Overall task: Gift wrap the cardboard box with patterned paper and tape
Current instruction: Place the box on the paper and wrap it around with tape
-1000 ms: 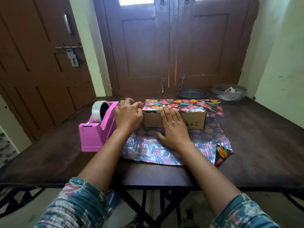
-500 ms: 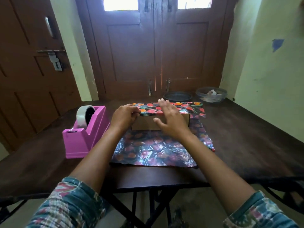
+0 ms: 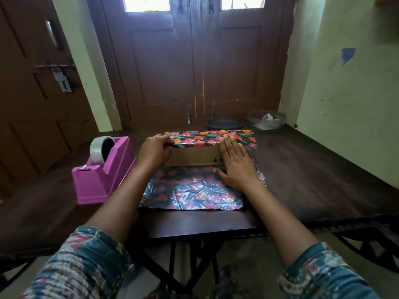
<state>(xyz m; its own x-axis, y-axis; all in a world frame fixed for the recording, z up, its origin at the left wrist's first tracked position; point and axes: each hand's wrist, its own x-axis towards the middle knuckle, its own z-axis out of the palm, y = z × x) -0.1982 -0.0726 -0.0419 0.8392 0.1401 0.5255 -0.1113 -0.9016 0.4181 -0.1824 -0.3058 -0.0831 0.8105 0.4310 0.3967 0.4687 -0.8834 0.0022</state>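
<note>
Fingers (image 3: 229, 145) of the right hand (image 3: 236, 169) lay straight and flat against the front of the cardboard box (image 3: 192, 157) at its right end. Those of the left hand (image 3: 153, 148) were curled at the box's left end, pinching the paper's edge at the top corner. Nearest, a crinkled flap of the patterned paper (image 3: 190, 190) lay loose on the surface (image 3: 313, 180), not yet raised. Beyond it, the box's front face showed bare cardboard, while its top was covered by paper drawn over from the far side. No tape was visible on the wrap. The pink tape dispenser (image 3: 101, 175) stood just left of the box, with neither hand on it. Assessment: early-to-middle stage. The near flap, seam taping and both ends remained to be done.
</note>
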